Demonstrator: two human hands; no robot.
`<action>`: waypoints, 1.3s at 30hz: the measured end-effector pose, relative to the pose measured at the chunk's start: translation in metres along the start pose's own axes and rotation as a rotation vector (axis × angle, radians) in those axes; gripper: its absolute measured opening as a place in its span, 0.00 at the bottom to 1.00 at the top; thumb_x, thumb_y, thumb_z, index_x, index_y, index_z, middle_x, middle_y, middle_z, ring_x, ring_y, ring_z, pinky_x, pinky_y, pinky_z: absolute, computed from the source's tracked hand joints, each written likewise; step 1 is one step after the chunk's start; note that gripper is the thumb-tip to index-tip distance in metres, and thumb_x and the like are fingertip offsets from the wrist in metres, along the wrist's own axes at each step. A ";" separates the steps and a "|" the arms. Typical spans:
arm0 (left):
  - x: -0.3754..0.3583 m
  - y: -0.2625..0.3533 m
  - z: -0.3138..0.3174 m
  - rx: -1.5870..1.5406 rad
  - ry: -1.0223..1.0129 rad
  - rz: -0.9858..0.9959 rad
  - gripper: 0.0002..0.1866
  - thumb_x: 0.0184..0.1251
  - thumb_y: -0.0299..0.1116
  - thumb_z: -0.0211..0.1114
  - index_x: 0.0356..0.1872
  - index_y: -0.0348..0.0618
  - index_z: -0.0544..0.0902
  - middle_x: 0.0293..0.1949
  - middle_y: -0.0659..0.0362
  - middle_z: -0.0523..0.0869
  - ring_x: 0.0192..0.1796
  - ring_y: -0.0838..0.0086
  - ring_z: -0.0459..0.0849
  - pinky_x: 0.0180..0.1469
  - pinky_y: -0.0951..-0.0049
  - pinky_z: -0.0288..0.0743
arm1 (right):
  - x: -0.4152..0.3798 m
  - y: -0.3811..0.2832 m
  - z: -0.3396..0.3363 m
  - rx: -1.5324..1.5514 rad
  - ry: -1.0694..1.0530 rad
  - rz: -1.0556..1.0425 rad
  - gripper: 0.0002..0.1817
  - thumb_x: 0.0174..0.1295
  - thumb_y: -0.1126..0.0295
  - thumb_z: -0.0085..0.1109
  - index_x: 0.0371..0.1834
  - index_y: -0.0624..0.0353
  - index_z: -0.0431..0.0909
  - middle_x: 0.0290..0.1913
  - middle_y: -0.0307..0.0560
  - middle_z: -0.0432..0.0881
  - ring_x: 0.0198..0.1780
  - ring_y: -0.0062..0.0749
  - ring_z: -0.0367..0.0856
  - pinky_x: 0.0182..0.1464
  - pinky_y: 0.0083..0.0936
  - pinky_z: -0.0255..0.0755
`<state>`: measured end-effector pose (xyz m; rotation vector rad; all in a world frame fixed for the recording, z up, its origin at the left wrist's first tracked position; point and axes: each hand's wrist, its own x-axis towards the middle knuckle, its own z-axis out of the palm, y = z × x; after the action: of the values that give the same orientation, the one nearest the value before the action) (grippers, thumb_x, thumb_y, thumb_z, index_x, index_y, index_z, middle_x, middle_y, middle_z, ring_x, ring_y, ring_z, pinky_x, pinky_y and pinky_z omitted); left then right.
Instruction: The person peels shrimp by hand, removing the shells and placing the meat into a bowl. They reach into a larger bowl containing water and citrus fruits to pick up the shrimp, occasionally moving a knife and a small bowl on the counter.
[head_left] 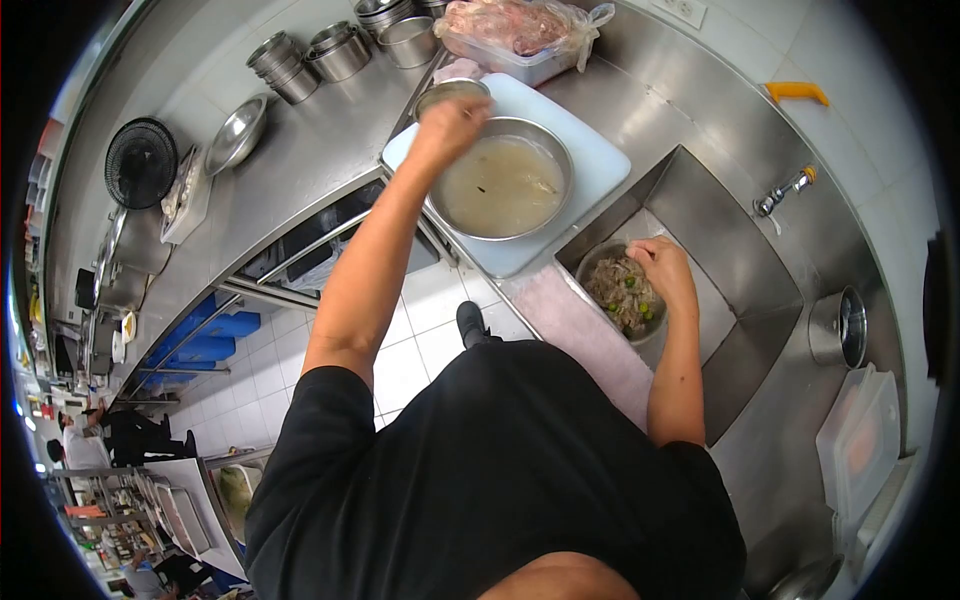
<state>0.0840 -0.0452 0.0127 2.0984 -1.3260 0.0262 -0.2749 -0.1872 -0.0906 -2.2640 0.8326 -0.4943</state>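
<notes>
My left hand [455,128] is smeared by motion over a small round metal bowl [436,91], beside a large metal bowl [505,215] of cloudy liquid. A dark speck and some pale bits float in that liquid. Both bowls are on a light-blue cutting board [598,165]. My right hand [662,268] has its fingers bent together at the upper right of a round bowl in the sink; what they grip, if anything, is hidden. Inside that bowl lie greyish-brown shreds [612,287] with several green round pieces.
A pink cloth [585,335] lies along the front edge of the sink [745,270]. Bagged raw meat [510,28] sits in a plastic tub behind the board. Stacked metal containers [340,52] line the back counter. A tap [785,192] and steel pot [832,328] are at right.
</notes>
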 end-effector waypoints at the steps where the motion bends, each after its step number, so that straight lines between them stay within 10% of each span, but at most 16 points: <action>1: -0.004 0.007 0.010 0.069 -0.194 0.036 0.17 0.69 0.39 0.62 0.57 0.53 0.84 0.50 0.49 0.87 0.51 0.58 0.85 0.55 0.63 0.76 | 0.002 0.013 0.006 -0.031 -0.031 0.026 0.16 0.63 0.59 0.63 0.40 0.63 0.86 0.37 0.56 0.84 0.41 0.52 0.82 0.48 0.37 0.74; 8: -0.036 0.010 0.090 0.494 -0.345 0.321 0.18 0.63 0.36 0.64 0.54 0.47 0.83 0.48 0.48 0.86 0.51 0.57 0.84 0.55 0.59 0.76 | 0.024 0.019 0.014 -0.375 -0.271 0.405 0.20 0.57 0.49 0.68 0.35 0.57 0.86 0.44 0.53 0.85 0.53 0.50 0.80 0.55 0.44 0.71; 20: -0.039 0.032 0.013 -0.354 -0.431 -0.224 0.17 0.62 0.35 0.73 0.49 0.41 0.81 0.30 0.62 0.83 0.32 0.76 0.81 0.37 0.74 0.76 | 0.048 -0.013 -0.020 -0.303 -0.088 0.128 0.19 0.55 0.57 0.68 0.48 0.52 0.86 0.51 0.54 0.84 0.55 0.54 0.79 0.57 0.44 0.72; 26: -0.046 0.049 0.001 -0.639 -0.493 -0.166 0.14 0.67 0.28 0.67 0.52 0.40 0.79 0.39 0.61 0.85 0.42 0.80 0.81 0.43 0.77 0.75 | 0.078 -0.103 -0.003 -0.075 0.141 -0.548 0.24 0.60 0.56 0.66 0.56 0.58 0.82 0.56 0.59 0.82 0.59 0.50 0.78 0.61 0.39 0.71; 32: -0.051 0.049 0.002 -0.630 -0.311 -0.056 0.13 0.71 0.31 0.63 0.53 0.40 0.77 0.38 0.62 0.85 0.39 0.80 0.81 0.43 0.78 0.74 | 0.096 -0.141 0.022 0.166 -0.136 -0.358 0.19 0.63 0.61 0.64 0.52 0.60 0.81 0.42 0.53 0.86 0.43 0.42 0.84 0.49 0.33 0.75; 39: -0.050 0.042 0.006 -1.370 -0.592 -0.427 0.11 0.74 0.38 0.62 0.48 0.43 0.78 0.26 0.69 0.76 0.29 0.83 0.75 0.32 0.80 0.69 | 0.081 -0.137 0.020 0.353 -0.178 -0.375 0.13 0.66 0.65 0.62 0.47 0.61 0.79 0.34 0.40 0.81 0.37 0.24 0.75 0.44 0.24 0.72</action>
<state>0.0237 -0.0203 0.0126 1.0953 -0.6956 -1.3519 -0.1474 -0.1545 0.0003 -2.0940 0.2076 -0.5489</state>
